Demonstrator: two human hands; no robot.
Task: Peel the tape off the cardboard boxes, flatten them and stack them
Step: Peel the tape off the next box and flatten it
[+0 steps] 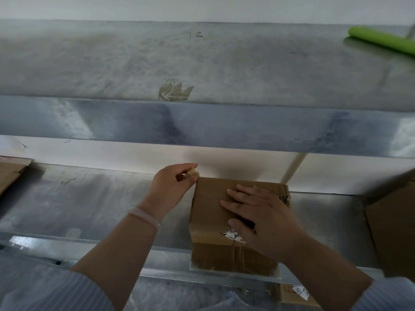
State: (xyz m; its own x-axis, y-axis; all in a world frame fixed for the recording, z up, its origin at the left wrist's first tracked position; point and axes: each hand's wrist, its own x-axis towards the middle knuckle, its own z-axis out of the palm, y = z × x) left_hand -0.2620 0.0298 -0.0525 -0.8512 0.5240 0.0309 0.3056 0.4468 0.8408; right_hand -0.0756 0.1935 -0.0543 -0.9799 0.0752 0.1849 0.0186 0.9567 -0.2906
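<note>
At 11 o'clock on cardboard box (pixel 208 198), we peel tape (pixel 192 173).
Left hand (pixel 174 182) pinches it, right hand (pixel 258 212) presses flat; steady pull next.

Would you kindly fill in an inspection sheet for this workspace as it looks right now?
Surface: scuffed steel bench, steel shelf above.
Job's things: cardboard box on the bench, tape on its near face; tape wad at its far left corner.
Clutter: tape scrap and green tube on the shelf; cardboard piece far left, second box far right.
Grippers: left hand pinches the tape wad; right hand lies flat on the box.
Cables: nothing seen.
Surroundings: white wall behind; cream pole behind the box.
</note>
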